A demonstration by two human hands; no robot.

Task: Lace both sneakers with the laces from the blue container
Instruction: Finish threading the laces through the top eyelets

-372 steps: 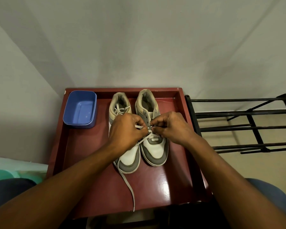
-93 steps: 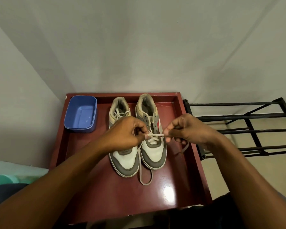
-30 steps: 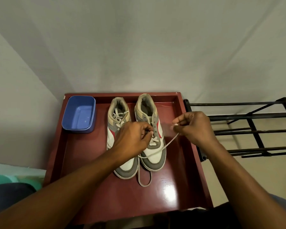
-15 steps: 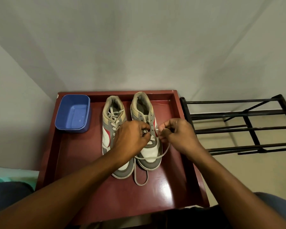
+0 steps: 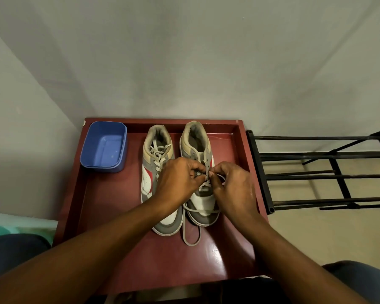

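Two grey, white and tan sneakers stand side by side on a red-brown tray table (image 5: 110,216). The left sneaker (image 5: 156,150) carries a grey lace up to its collar. Over the middle eyelets of the right sneaker (image 5: 195,141), my left hand (image 5: 178,181) and my right hand (image 5: 233,187) meet, each pinching the grey lace (image 5: 191,238). A slack loop of that lace lies across the toe and on the table in front. The blue container (image 5: 103,147) sits at the back left with nothing in it.
A black metal shoe rack (image 5: 316,174) stands directly right of the table. A grey wall runs behind. My knees show at the bottom corners, and something teal lies at the far left.
My right hand has come back in from the right, where it had pulled the lace out sideways, and now meets my left hand over the right sneaker's eyelets. The slack loop stays in front.
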